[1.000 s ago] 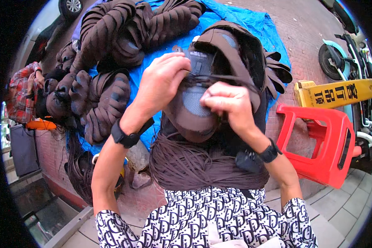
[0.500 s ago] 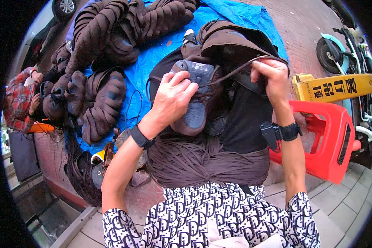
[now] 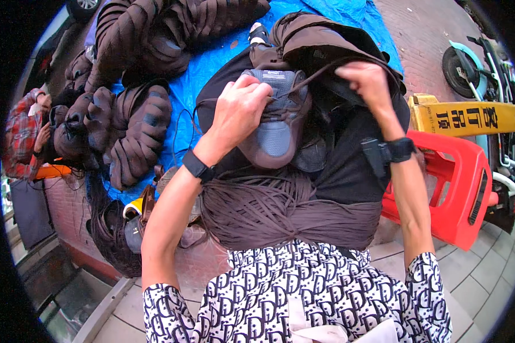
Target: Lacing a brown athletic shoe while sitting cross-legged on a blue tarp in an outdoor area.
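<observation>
A blue tarp (image 3: 212, 63) spreads across the far ground, with heaped brown shoe uppers (image 3: 131, 46) on its left. At the near side, a bundle of dark laces (image 3: 252, 214) lies across the lap. To the right stands a red stool (image 3: 463, 188), a yellow panel (image 3: 469, 117) just beyond it. The brown shoe (image 3: 274, 140) sits centrally, beyond the bundle, its blue-grey toe pointing near. The left hand (image 3: 237, 111) grasps its left side; the right hand (image 3: 369, 86), slightly blurred, pinches a lace (image 3: 306, 82) running from it.
</observation>
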Action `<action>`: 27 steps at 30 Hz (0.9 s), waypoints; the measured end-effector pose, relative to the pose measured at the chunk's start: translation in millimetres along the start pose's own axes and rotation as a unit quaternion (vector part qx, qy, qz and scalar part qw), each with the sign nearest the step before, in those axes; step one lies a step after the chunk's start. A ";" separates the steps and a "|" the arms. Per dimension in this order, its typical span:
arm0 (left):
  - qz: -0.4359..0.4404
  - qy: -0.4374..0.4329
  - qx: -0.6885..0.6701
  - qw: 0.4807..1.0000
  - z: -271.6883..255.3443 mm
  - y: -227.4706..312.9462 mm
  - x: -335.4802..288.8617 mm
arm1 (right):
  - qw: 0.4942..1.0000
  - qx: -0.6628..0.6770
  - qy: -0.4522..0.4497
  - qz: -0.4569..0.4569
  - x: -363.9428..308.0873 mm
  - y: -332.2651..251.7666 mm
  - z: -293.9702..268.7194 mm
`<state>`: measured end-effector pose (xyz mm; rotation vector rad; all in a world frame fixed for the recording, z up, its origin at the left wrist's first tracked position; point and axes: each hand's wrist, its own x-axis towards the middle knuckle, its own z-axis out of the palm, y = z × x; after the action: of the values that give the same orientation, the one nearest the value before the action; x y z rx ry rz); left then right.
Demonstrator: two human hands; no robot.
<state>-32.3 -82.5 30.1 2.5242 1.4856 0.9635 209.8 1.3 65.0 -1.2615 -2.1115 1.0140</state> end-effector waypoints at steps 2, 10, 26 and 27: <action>-0.017 0.010 -0.015 1.000 3.3 0.1 3.5 | 0.994 -0.021 -0.096 -0.055 -5.9 9.5 25.7; -0.188 0.050 -0.169 0.966 -19.9 -6.8 4.5 | 0.957 0.266 -0.045 0.103 -37.0 -7.9 64.7; -0.144 -0.119 0.056 0.981 -36.0 11.3 -28.7 | 0.939 -0.194 0.040 -0.280 6.8 -20.3 88.1; -0.144 -0.112 0.062 0.981 -34.6 13.0 -31.2 | 0.937 -0.221 -0.003 -0.271 7.5 -19.3 87.2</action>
<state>-51.6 -123.4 47.4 2.3082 1.8172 0.5414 134.3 -28.6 27.0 -0.7591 -2.5718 0.3150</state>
